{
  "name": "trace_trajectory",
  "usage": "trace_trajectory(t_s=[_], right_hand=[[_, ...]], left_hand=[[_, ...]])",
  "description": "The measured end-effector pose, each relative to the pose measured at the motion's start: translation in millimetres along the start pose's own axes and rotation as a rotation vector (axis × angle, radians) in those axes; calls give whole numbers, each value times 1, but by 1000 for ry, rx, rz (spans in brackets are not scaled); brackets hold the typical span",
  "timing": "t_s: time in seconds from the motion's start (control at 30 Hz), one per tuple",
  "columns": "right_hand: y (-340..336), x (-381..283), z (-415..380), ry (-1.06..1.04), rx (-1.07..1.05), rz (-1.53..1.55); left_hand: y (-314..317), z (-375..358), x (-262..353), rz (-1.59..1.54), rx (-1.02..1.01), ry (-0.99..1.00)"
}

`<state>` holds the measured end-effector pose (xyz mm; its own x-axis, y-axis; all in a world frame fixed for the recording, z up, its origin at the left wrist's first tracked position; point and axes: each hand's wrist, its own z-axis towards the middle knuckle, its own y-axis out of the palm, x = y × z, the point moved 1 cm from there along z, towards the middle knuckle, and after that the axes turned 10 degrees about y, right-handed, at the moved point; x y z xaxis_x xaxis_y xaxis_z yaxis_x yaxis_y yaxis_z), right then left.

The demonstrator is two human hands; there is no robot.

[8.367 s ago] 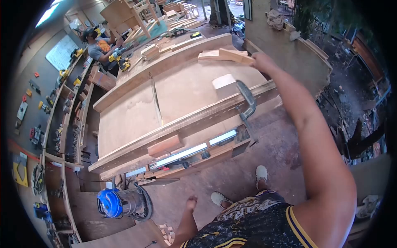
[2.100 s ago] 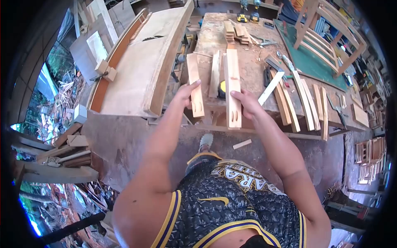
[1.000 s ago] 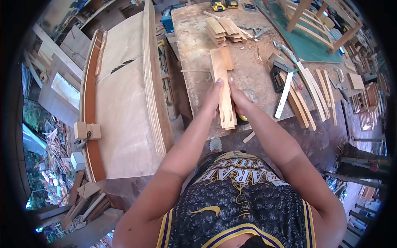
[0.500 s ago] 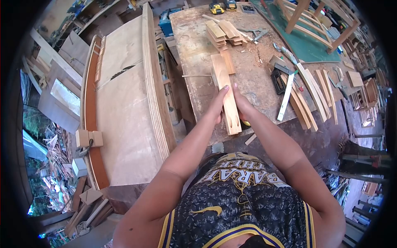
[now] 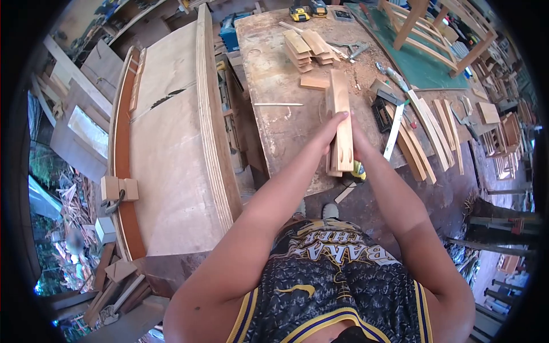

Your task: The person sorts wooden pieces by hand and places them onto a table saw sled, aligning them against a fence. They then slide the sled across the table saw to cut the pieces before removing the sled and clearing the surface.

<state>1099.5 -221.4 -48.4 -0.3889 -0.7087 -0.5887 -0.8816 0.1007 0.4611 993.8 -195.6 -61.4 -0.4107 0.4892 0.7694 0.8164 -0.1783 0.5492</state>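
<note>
My left hand [image 5: 331, 132] and my right hand [image 5: 360, 136] press from both sides on several wooden strips [image 5: 341, 97] held together over the near part of the workbench. Both thumbs lie along the top edges. Two slanted pocket holes show at the near end of the strips. Just beyond them lies a short wood block [image 5: 314, 83]. Left of the hands is a thin stick [image 5: 278, 104]. A yellow-and-black tool [image 5: 358, 170] peeks out beneath my right wrist, mostly hidden.
A stack of short wood pieces [image 5: 306, 47] and a metal clamp [image 5: 357, 50] sit farther back on the workbench [image 5: 266, 74]. To the right are a square [image 5: 394, 131], a black tool [image 5: 384, 113] and curved strips [image 5: 432, 134]. A table saw [image 5: 171, 166] stands at left.
Both hands have moved right with the wooden strips, which are now more upright in view. The short block now lies crosswise, and the whole thin stick is uncovered.
</note>
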Motion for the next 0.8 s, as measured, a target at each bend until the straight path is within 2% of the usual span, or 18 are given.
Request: trace_trajectory(t_s=[0.07,0.13,0.17,0.2,0.27,0.3,0.37,0.4,0.43,0.47,0.53,0.6,0.67,0.73,0.8], right_hand=[[-18,-8,13,-58,62,-15],[-30,-20,10,7,57,-138],[-52,-18,34,-67,88,-131],[-54,-27,10,10,194,-235],[-59,-32,-37,-382,355,-931],[-67,-22,-57,-474,470,-1163],[-76,17,-86,-448,357,-1456],[-75,36,-97,-466,393,-1634],[-81,47,-94,-721,422,-1657],[-83,41,-93,-708,333,-1554],[-89,30,-83,-732,368,-1632],[-88,11,-80,-697,457,-1622],[-114,5,-46,-891,540,-1589],[-118,-14,-45,-930,502,-1616],[-103,-22,-60,-1126,576,-1445]], left_hand=[[6,9,9,41,4,-39],[23,5,23,105,14,-100],[15,15,21,111,-49,-133],[8,22,15,117,-111,-165],[7,18,11,146,-26,-8],[9,13,11,133,8,-30],[4,10,1,92,42,6],[0,7,-5,55,47,23],[1,-1,-8,45,46,29],[-5,-5,-13,50,44,24],[-6,-26,-18,74,49,68],[2,-63,-8,273,110,114],[-2,-93,-7,492,261,204],[-6,-139,6,451,306,213],[-20,-179,14,564,122,345]])
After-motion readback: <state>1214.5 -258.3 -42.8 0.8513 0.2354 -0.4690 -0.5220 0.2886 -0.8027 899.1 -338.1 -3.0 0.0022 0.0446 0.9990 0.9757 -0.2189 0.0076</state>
